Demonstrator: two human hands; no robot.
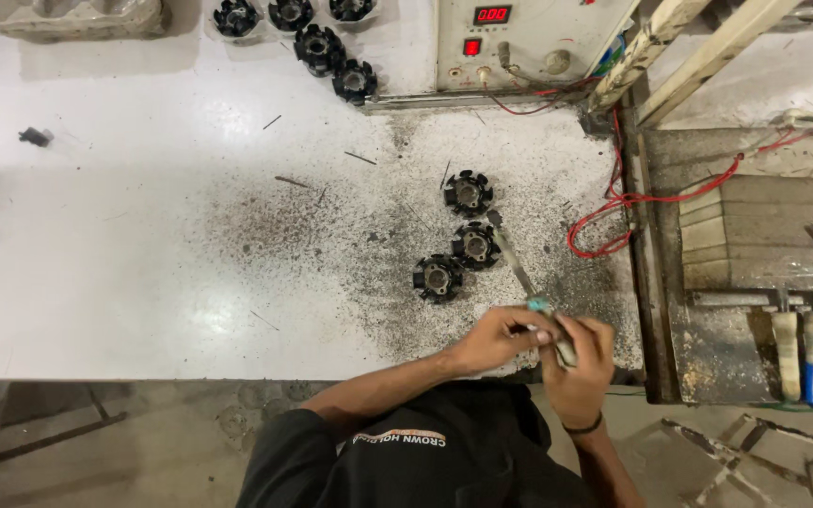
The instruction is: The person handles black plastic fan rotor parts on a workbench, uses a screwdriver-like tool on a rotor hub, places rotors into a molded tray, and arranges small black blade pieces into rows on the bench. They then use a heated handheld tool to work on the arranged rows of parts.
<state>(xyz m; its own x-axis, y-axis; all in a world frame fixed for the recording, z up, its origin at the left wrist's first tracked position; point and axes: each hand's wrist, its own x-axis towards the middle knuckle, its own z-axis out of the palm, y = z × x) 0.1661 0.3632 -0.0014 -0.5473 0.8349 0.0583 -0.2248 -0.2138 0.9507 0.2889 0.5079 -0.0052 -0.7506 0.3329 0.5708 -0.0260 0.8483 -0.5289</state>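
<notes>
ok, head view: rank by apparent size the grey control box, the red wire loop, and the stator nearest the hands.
1. Grey control box, though cut off by the frame's top edge.
2. Red wire loop.
3. Black stator, clearly smallest.

White worktable (143,282) — three black stators (468,193), metal filings (331,226).

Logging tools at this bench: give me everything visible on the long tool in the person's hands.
The tool is a slim, greyish, metal-looking rod with a teal collar near the grip. It slants up-left across the dirty white table; its tip reaches the middle black toothed part, contact unclear. The left hand and right hand hold its pale handle end, mostly hidden by fingers.
</notes>
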